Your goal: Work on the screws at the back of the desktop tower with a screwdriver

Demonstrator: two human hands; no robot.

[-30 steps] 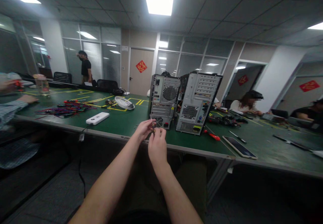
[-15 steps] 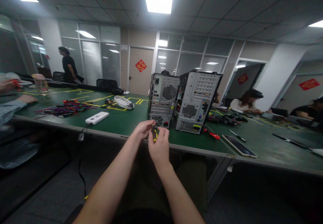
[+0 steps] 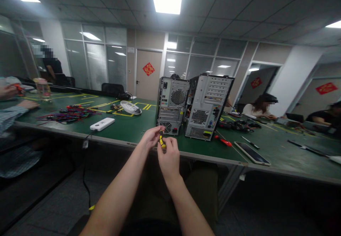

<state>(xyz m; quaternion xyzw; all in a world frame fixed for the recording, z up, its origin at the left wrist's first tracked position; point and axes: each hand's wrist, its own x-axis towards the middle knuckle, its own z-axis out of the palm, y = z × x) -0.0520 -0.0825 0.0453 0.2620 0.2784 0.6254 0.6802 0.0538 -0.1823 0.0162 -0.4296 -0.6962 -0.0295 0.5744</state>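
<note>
A short screwdriver (image 3: 161,142) with a yellow and black handle is held between my two hands, in front of the left computer tower (image 3: 172,103) and above the table's near edge. My right hand (image 3: 169,155) closes its fingers around the handle's lower end. With fingers pinched at the other end, my left hand (image 3: 150,138) covers the shaft and tip; whether a small part is also in that pinch cannot be seen. Both hands overlap the tower's lower left corner in view, near its power supply fan. A second, larger tower (image 3: 209,108) stands upright just to the right.
A phone (image 3: 252,153), a red screwdriver (image 3: 224,141) and black cables (image 3: 239,125) lie to the right. On the left are a white power bank (image 3: 102,124), a wire pile (image 3: 68,114), a white oval basket (image 3: 130,108) and another person's hand (image 3: 28,104).
The screwdriver handle has turned, showing more yellow, and my right fingers have shifted slightly down around it. My left hand stays in place. A person in the background has moved left.
</note>
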